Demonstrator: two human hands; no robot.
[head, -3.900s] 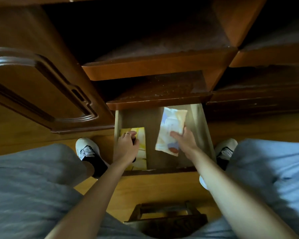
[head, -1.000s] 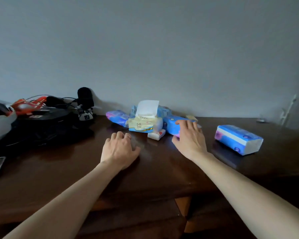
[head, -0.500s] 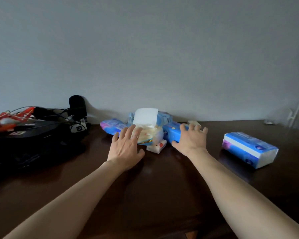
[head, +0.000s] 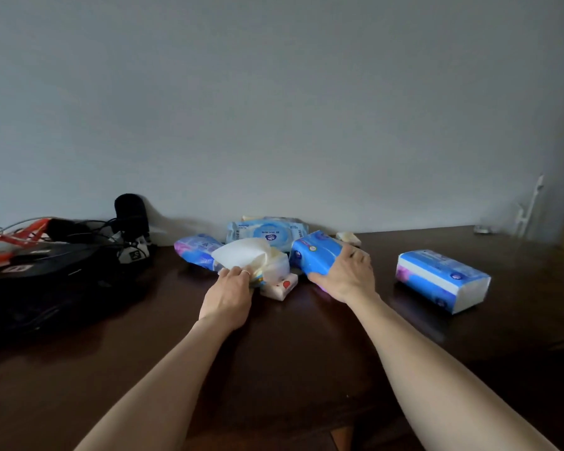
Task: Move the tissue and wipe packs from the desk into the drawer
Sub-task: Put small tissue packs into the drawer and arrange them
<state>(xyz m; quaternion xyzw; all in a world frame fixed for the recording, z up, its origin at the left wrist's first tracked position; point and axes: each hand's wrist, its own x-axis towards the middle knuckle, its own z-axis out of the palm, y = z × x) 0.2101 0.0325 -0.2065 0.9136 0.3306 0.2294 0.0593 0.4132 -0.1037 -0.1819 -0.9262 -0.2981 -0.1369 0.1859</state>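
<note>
Packs lie in a cluster at the back of the dark wooden desk [head: 290,346]. My left hand [head: 230,294] grips the near end of an opened yellow tissue pack [head: 274,263] with a white sheet sticking up. My right hand [head: 344,275] is clamped around a blue tissue pack [head: 316,255], tilted up off the desk. A small white pocket pack [head: 279,288] lies between my hands. Behind are a purple-blue pack [head: 194,252], a pale blue wipe pack [head: 267,232] and a small yellowish pack [head: 349,237]. Another blue tissue pack [head: 442,279] lies apart at the right. The drawer is out of view.
A black bag [head: 46,281] with cables and orange straps [head: 10,242] fills the desk's left side, with a black microphone [head: 131,216] behind it. A grey wall runs along the desk's back edge. A white object [head: 531,206] leans in the far right corner.
Both hands were placing packs in the open drawer earlier. Since then the view rose to the desk; both hands reached forward and closed on the yellow and blue packs.
</note>
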